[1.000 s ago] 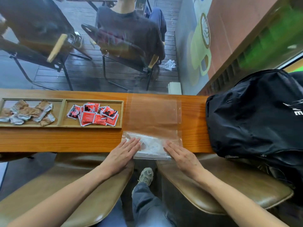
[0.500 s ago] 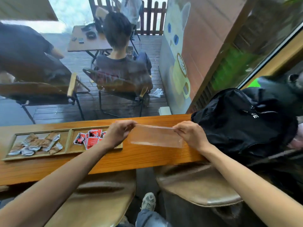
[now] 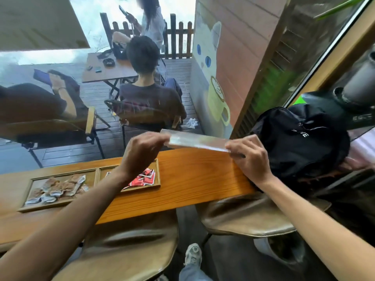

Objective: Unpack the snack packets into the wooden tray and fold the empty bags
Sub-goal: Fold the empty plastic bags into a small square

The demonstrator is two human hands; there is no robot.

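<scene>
A clear plastic bag [image 3: 197,140], folded into a narrow strip, hangs in the air above the far edge of the wooden counter. My left hand [image 3: 142,153] pinches its left end and my right hand [image 3: 248,157] pinches its right end. The wooden tray [image 3: 92,171] lies at the left of the counter with two compartments. Brown and white snack packets [image 3: 56,188] fill the left one. Red snack packets [image 3: 145,178] lie in the right one, partly hidden by my left wrist.
The wooden counter [image 3: 194,179] runs along a window. A black backpack [image 3: 300,138] sits at its right end, close to my right hand. Two brown padded stools [image 3: 251,216] stand below the counter. People sit on chairs outside the glass.
Both hands have lifted the bag off the counter and raised it higher. The bag is now folded narrower than half a second ago. My view has tilted upward.
</scene>
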